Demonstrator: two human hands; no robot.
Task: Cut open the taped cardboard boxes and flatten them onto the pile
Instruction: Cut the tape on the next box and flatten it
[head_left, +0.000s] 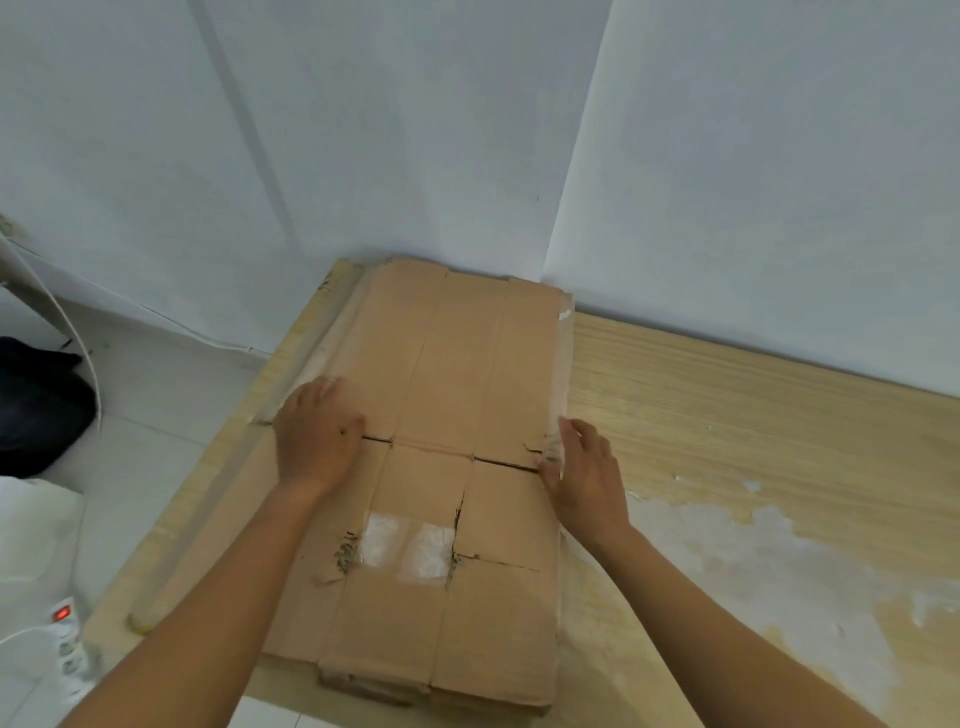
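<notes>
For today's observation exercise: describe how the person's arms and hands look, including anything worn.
The left hand and right hand are bare, without gloves, rings, watch or bracelets. The left forearm and right forearm are bare too; no sleeve shows in the frame.

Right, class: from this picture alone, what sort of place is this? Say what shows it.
Probably a plain indoor room, perhaps a home or storeroom: bare white walls meet in a corner, a worn wood-grain table bears a pile of flattened cardboard, and a power strip lies on the tiled floor.
</notes>
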